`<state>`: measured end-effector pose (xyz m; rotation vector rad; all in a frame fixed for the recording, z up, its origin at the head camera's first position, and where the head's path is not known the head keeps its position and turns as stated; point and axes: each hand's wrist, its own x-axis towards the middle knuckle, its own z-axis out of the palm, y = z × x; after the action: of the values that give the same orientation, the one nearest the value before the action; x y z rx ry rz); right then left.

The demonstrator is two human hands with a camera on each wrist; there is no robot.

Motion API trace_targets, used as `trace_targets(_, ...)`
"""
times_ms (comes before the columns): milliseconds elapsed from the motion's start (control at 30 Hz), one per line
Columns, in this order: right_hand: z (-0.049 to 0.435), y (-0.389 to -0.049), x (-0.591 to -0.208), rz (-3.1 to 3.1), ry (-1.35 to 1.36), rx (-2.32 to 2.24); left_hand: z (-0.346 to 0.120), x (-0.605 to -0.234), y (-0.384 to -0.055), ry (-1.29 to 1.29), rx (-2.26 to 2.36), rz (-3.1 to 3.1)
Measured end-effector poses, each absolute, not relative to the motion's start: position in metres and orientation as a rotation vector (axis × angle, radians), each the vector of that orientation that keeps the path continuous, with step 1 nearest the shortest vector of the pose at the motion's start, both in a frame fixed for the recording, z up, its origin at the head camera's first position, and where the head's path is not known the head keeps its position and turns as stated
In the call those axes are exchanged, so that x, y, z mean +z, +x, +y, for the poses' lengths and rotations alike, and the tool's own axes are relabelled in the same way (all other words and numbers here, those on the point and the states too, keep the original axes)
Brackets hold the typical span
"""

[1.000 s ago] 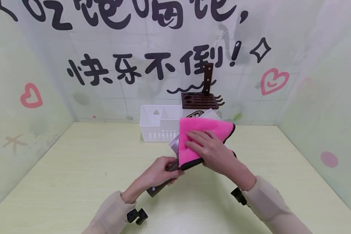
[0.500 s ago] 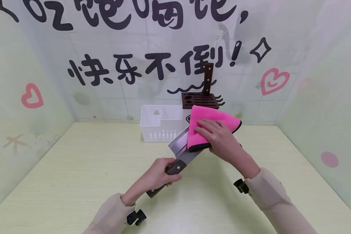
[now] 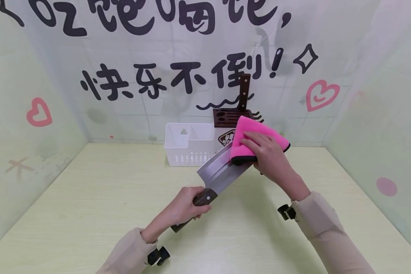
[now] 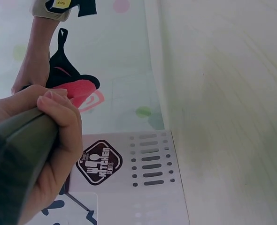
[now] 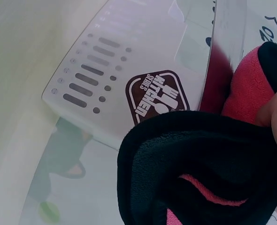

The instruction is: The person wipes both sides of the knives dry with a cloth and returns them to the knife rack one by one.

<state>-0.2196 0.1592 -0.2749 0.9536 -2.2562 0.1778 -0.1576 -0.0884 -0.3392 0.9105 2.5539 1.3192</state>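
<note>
A cleaver (image 3: 219,173) with a wide steel blade and dark wooden handle is held up at a slant in the head view. My left hand (image 3: 185,204) grips its handle, fingers curled round it, as the left wrist view also shows. Against the far end of the blade, my right hand (image 3: 270,156) holds a pink cloth (image 3: 242,129) with black edging. The cloth covers the blade's tip. In the right wrist view the folded cloth (image 5: 148,140) shows its dark underside, with finger and thumb at the right edge.
Behind the hands stands a white perforated basket (image 3: 178,154) joined to a knife rack with a brown slotted top (image 3: 224,118). Another knife (image 3: 244,93) stands upright in the rack, and hooks stick out on its right side. The pale tabletop (image 3: 99,198) meets printed walls.
My right hand has slid the cloth up and right along the blade towards its tip, uncovering more steel. The left hand has stayed nearly still on the handle.
</note>
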Motion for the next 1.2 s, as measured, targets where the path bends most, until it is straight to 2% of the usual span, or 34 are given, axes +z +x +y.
trace_targets(467,0.168,-0.223,-0.276,-2.15,0.833,0.305,-0.085,-0.341,-0.155,0.87,1.423,2.574)
trace_targets(767,0.172,-0.22,-0.279,-1.983,0.671,0.753,-0.084,-0.337,-0.151,0.815,1.528,2.517)
trace_targets(1200,0.17,-0.219,-0.276,-1.733,0.595,0.862,-0.091,-0.326,-0.156,0.668,1.852,1.916)
